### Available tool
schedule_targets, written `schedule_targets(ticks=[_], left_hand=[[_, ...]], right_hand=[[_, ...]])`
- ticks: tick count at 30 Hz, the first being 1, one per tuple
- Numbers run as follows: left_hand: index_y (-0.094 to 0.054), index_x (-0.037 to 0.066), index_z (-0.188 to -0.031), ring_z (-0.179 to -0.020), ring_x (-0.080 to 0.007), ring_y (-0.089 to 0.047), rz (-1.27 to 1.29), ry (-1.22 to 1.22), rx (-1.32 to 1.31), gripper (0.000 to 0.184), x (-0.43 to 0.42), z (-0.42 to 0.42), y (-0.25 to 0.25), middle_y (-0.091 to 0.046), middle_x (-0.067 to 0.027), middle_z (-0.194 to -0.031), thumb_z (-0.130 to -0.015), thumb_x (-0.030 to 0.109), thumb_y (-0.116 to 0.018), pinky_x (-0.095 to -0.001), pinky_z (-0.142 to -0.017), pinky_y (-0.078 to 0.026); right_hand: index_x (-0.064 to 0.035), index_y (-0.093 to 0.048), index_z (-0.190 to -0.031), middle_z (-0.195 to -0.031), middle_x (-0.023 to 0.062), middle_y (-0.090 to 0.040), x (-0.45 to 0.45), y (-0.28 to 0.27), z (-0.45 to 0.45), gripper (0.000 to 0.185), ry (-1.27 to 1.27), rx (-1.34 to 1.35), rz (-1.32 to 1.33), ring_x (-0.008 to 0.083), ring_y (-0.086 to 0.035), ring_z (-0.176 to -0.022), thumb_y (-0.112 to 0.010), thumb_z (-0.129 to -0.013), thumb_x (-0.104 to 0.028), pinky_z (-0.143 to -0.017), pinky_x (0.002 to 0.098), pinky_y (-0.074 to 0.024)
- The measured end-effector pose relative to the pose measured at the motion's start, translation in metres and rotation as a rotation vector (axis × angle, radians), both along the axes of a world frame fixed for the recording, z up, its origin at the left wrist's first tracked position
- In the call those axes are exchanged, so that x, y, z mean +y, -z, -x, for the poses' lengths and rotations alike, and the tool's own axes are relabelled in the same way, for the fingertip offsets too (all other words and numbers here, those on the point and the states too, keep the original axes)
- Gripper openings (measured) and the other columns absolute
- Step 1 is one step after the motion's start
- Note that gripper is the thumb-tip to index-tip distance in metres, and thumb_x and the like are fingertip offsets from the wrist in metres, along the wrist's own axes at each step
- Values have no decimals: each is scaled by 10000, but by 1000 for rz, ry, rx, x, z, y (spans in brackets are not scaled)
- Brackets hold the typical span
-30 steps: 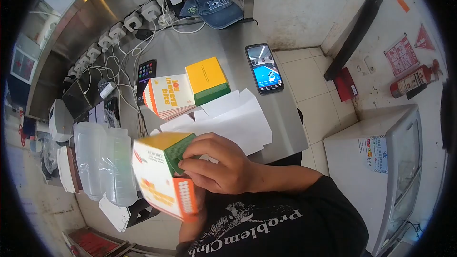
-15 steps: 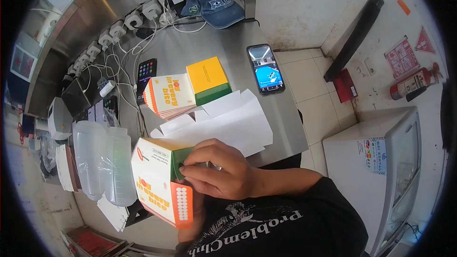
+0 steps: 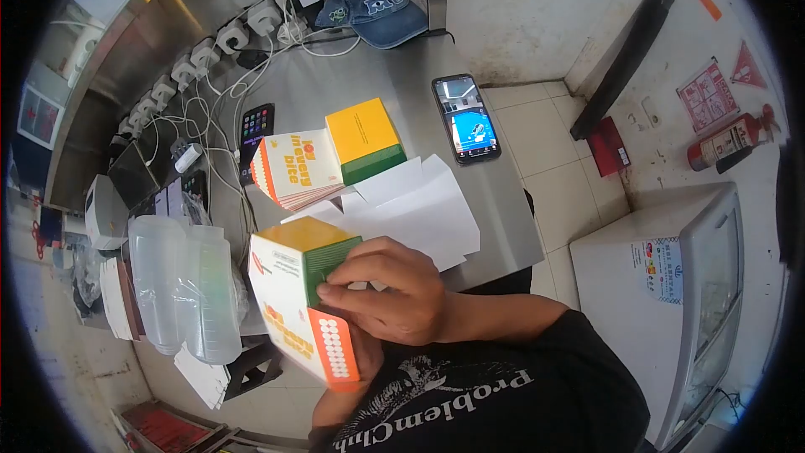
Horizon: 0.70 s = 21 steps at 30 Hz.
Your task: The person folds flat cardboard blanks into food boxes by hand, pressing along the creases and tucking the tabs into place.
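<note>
A printed cardboard food box (image 3: 289,289), white with a yellow side, a green side and an orange dotted flap, is held up in front of my shirt. My left hand (image 3: 366,356) supports it from below and behind, its fingers mostly hidden by the carton. At the green side, my right hand (image 3: 386,289) has its thumb and fingers pinched on the cardboard edge. Just beyond lie white unprinted-side-up card sheets (image 3: 428,210). Behind these, a stack of matching flat box blanks (image 3: 298,159) shows a yellow and green end panel (image 3: 366,138).
A lit phone (image 3: 466,122) lies near the steel table's (image 3: 507,226) right edge, another phone (image 3: 257,130) further left. Chargers with tangled cables (image 3: 205,57) line the back, beside a blue cap (image 3: 373,13). Wrapped clear plastic containers (image 3: 184,294) stand left. A white freezer (image 3: 620,285) is at right.
The held box has shifted slightly right and tilted, showing more of its yellow side. Both hands stay on it, the right one still pinching at the green side.
</note>
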<state>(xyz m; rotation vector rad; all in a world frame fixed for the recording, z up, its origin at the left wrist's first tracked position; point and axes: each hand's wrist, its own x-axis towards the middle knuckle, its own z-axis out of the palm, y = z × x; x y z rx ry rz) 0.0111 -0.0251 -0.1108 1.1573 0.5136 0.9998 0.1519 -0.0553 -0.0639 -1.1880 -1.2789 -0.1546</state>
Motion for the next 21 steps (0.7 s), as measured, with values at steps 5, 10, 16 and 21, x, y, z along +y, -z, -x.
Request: schedule_targets(ticks=[5, 10, 16, 21], left_hand=[[-369, -23, -1597, -1325, -319, -600, -56, -10, 17, 634, 10, 1, -17, -568, -183, -1458, -1177, 434, -499, -465, -1161, -466], [-351, -63, -1614, -1344, -347, -621, -172, -275, -28, 637, 24, 6, -26, -565, -224, -1527, -1150, 289, -609, -489, -1120, -515], [-398, -68, -1600, -1354, -342, -643, -255, -285, 96, 618, 57, 39, -28, -575, -258, -1543, -1166, 335, -576, -494, -1149, -527], [-450, -34, -1572, -1343, -305, -645, -65, -354, -169, 591, 80, 43, -67, -578, -239, -1490, -1225, 434, -350, -478, -1113, -579]], right_hand=[[-62, -807, -1021, -1216, 111, -720, -5, 15, 3, 303, -157, 87, 70, 251, -703, -1064, -973, -769, -78, -814, 368, -598], [-70, -658, -1374, -1540, 239, -529, -2, 2, -12, 686, -131, 126, 108, 367, -569, -1401, -999, -804, -239, -1115, 451, -502], [-75, -471, -1583, -1630, 274, -392, -10, 12, -26, 886, -414, 323, 280, 450, -382, -1564, -950, -890, -350, -1277, 523, -357], [-75, -515, -1535, -1628, 263, -401, -9, 15, -25, 811, -493, 367, 262, 467, -417, -1536, -943, -896, -332, -1269, 516, -375]])
